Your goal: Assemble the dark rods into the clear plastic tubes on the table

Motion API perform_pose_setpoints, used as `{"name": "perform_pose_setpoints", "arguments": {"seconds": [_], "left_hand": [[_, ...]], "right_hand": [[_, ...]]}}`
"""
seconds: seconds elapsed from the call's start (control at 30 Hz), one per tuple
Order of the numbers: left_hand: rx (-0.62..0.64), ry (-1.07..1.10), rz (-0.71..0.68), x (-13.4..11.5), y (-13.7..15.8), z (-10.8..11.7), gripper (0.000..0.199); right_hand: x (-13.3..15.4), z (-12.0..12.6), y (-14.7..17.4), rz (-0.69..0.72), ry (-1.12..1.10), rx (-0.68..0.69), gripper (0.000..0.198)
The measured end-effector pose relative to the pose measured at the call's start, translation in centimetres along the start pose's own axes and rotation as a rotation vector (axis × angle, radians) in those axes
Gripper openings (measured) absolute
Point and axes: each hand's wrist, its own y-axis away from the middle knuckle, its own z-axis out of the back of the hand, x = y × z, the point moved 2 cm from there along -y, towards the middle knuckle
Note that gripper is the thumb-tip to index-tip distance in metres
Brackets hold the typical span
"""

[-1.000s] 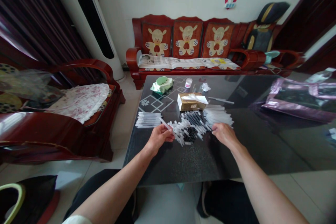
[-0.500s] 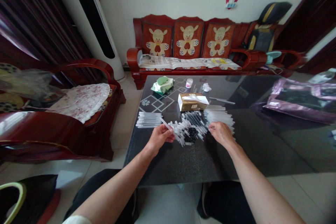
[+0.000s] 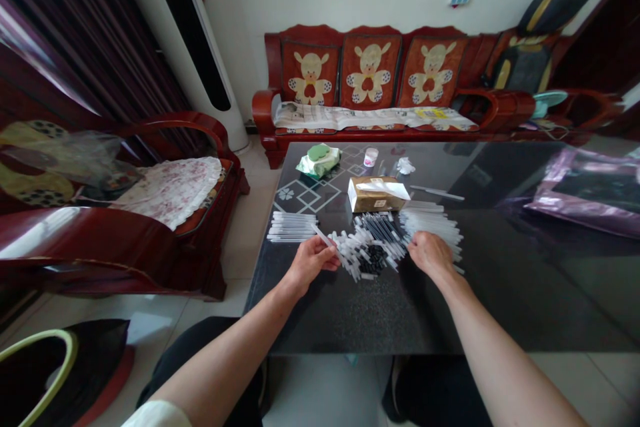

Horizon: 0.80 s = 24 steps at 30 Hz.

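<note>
On the black table [image 3: 525, 280], the right hand [image 3: 431, 255], fingers bunched, maybe empty, I can't tell, has just slid a bit left, and the left hand [image 3: 310, 263] pinches a white plastic tube [image 3: 323, 235] toward the table's left edge, so small black bits [image 3: 373, 259] lie between them.

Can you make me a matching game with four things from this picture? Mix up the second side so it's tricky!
Column one:
1. Left hand
2. Tissue box
3. Wet-wipe pack
4. Newspaper

Column two:
A. Green and white, on the table
B. Spread along the sofa seat
C. Holding a thin white tube
D. Gold-coloured front, on the table

Right pairs: 1-C, 2-D, 3-A, 4-B
</note>
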Motion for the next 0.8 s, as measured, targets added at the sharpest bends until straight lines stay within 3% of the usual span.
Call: {"name": "perform_pose_setpoints", "arguments": {"seconds": [0.1, 0.17, 0.23, 0.3, 0.37, 0.5, 0.8], "left_hand": [[-0.021, 0.078, 0.014, 0.0, -0.4, 0.5, 0.031], [-0.050, 0.149, 0.030, 0.0, -0.7, 1.0, 0.026], [-0.080, 0.216, 0.051, -0.2, -0.9, 1.3, 0.022], [-0.110, 0.266, 0.070, -0.4, -1.1, 1.6, 0.018], [-0.136, 0.297, 0.077, -0.6, -1.1, 1.7, 0.014], [-0.164, 0.345, 0.061, -0.9, -1.1, 1.9, 0.011], [-0.153, 0.338, 0.062, -0.9, -1.2, 1.9, 0.011]], "right_hand": [[-0.3, 1.3, 0.8, -0.073, -0.061, -0.061, 0.023], [-0.3, 2.2, 1.9, -0.103, -0.254, -0.068, 0.017], [0.1, 2.7, 3.5, -0.080, -0.621, 0.057, 0.014], [1.1, 2.9, 5.3, 0.009, -0.959, 0.272, 0.015], [2.0, 3.1, 6.7, 0.112, -1.122, 0.441, 0.018], [3.3, 3.5, 7.9, 0.224, -1.152, 0.558, 0.019], [4.1, 3.3, 7.6, 0.243, -1.104, 0.553, 0.018]]}}
